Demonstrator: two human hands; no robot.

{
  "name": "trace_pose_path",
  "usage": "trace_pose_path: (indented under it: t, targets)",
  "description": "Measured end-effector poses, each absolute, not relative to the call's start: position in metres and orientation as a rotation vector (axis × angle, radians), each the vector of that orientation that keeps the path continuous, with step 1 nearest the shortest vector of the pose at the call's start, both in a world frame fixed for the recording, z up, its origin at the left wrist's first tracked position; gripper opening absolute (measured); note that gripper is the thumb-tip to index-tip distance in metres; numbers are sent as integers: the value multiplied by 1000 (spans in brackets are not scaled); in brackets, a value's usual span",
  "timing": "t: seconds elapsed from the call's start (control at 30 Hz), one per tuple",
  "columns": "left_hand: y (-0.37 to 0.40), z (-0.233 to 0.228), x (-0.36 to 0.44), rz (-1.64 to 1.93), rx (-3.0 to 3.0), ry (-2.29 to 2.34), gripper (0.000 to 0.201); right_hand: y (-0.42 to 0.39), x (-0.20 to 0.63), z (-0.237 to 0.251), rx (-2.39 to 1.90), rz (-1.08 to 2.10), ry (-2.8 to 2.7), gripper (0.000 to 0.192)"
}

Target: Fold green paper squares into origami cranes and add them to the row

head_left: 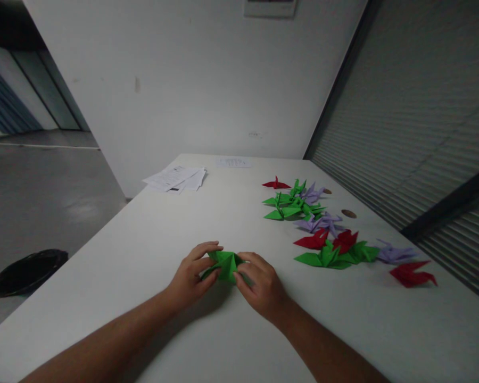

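Between my hands is a partly folded piece of green origami paper (226,264), its pleats fanned open toward me just above the white table. My left hand (193,270) pinches its left side, thumb below and fingers above. On the opposite side, my right hand (260,279) grips the paper's right edge between thumb and fingers. Some of the folds are hidden behind the fingertips. To the right lie several finished paper cranes, among them a green crane (328,256), a red crane (412,274) and a purple crane (395,252).
The white table (155,239) reaches a wall at its far end. Printed sheets (175,178) lie at the far left, and another paper (234,162) lies by the wall. Blinds (415,106) run along the right. A black-lined bin (29,271) stands on the floor at left.
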State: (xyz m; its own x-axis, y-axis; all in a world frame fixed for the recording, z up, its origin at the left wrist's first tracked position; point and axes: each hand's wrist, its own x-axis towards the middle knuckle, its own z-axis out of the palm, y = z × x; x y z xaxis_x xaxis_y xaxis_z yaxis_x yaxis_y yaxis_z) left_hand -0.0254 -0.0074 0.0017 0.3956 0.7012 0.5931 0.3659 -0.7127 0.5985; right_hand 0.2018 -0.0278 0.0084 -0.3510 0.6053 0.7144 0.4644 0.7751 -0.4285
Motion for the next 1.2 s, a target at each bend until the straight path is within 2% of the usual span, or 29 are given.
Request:
trace_pose_path:
  t: [0.23,0.37,0.43,0.57,0.77,1.03,1.2]
  targets:
    - [-7,1,-23,1109,2017,964,19,-24,202,8,-902,605,-1764,5]
    - [-7,-6,-20,1020,1696,1015,18,-20,202,-2,-1054,945,-1631,13]
    - [-7,-10,-19,1023,1496,1001,26,-18,201,-7,-1077,1051,-1544,17]
    - [-6,-13,-15,969,1269,916,53,-18,198,-11,-1084,1119,-1494,22]
    - [-4,-12,-14,876,1305,905,36,-20,197,-11,-1089,1277,-1476,37]
    - [0,-15,-15,970,1204,1054,41,-11,200,-12,-1154,1243,-1412,24]
    - [1,-13,-16,981,1201,1049,39,-10,202,-10,-1159,1167,-1390,23]
